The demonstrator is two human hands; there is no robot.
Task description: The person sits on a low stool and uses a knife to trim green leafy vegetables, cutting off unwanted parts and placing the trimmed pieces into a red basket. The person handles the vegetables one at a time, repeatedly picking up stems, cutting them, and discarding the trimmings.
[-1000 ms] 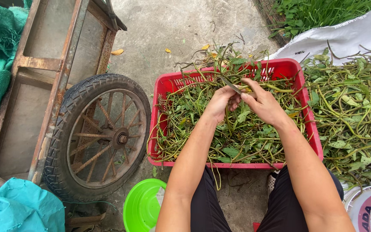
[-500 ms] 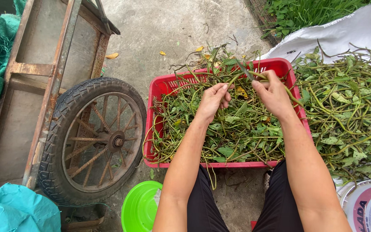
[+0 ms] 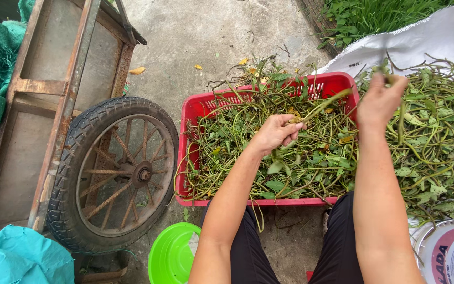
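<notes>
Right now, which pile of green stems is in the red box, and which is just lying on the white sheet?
The pile under the left hand fills the red crate. The pile by the right hand lies loose on the white sack.

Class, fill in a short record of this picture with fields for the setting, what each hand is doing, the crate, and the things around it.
Setting: outdoors on a concrete floor, seen from above
Left hand: over the crate, fingers closed on a green stem
Right hand: raised over the heap at the right, pinching a stem
Crate: red plastic, filled with leafy green stems
Heap: more stems lying on a white sack
Left of crate: cart wheel with a rusty cart frame
Near the knees: green bowl
</notes>
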